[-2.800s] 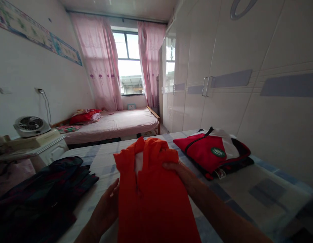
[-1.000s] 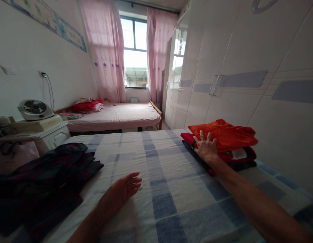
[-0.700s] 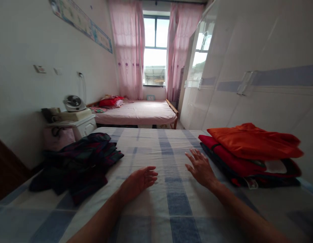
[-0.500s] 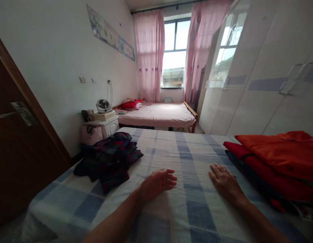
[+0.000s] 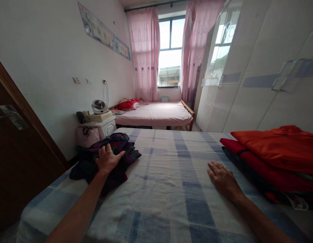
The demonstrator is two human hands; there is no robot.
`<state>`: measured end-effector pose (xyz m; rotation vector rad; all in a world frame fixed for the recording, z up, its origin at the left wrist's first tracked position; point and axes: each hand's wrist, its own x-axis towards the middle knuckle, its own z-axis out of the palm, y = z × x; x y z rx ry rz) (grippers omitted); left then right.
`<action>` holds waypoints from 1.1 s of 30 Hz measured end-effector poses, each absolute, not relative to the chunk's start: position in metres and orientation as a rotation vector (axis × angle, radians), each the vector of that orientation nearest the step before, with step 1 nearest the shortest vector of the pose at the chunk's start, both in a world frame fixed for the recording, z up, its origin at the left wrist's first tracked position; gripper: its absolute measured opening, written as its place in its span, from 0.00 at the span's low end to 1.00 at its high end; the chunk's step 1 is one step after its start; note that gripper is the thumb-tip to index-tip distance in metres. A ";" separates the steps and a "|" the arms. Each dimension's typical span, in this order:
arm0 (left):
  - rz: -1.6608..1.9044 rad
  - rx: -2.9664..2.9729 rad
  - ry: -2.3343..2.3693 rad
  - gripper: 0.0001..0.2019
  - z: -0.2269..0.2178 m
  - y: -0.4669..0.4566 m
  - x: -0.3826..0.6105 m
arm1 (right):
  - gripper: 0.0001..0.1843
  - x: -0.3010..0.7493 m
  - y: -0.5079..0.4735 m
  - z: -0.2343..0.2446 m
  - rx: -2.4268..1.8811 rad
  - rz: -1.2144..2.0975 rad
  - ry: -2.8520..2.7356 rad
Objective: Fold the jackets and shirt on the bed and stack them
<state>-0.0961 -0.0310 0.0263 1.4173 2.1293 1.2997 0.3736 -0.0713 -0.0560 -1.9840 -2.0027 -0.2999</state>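
My left hand [image 5: 108,158] lies with fingers spread on a crumpled dark plaid garment [image 5: 111,149] at the left side of the blue-checked bed [image 5: 166,175]. My right hand [image 5: 222,179] rests flat and open on the sheet, holding nothing. Just to its right is a stack of folded clothes: an orange garment [image 5: 280,146] on top of a red one [image 5: 255,168], with dark cloth beneath.
A white wardrobe [image 5: 247,84] runs along the right wall. A brown door [image 5: 17,152] stands at the left. Beyond the bed are a white nightstand [image 5: 101,126] with a small fan [image 5: 99,106], a pink-sheeted bed [image 5: 156,114] and a curtained window [image 5: 170,50].
The orange garment has gone from my hands onto the red stack. My view swung left. My left hand reached out onto the dark plaid garment; my right hand settled flat on the sheet.
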 end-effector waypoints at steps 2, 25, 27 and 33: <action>1.227 1.398 2.257 0.41 0.022 -0.025 -0.110 | 0.26 0.373 -0.072 -0.055 -1.997 -0.299 -2.010; 0.625 2.602 0.383 0.15 0.054 -0.173 0.080 | 0.16 0.388 -0.078 -0.056 -1.689 -0.165 -2.075; 0.903 2.675 0.574 0.13 0.053 -0.165 0.072 | 0.16 0.388 -0.079 -0.055 -1.668 -0.176 -2.056; 0.978 2.570 1.684 0.18 0.023 -0.087 0.008 | 0.19 0.379 -0.082 -0.046 -1.683 -0.138 -2.035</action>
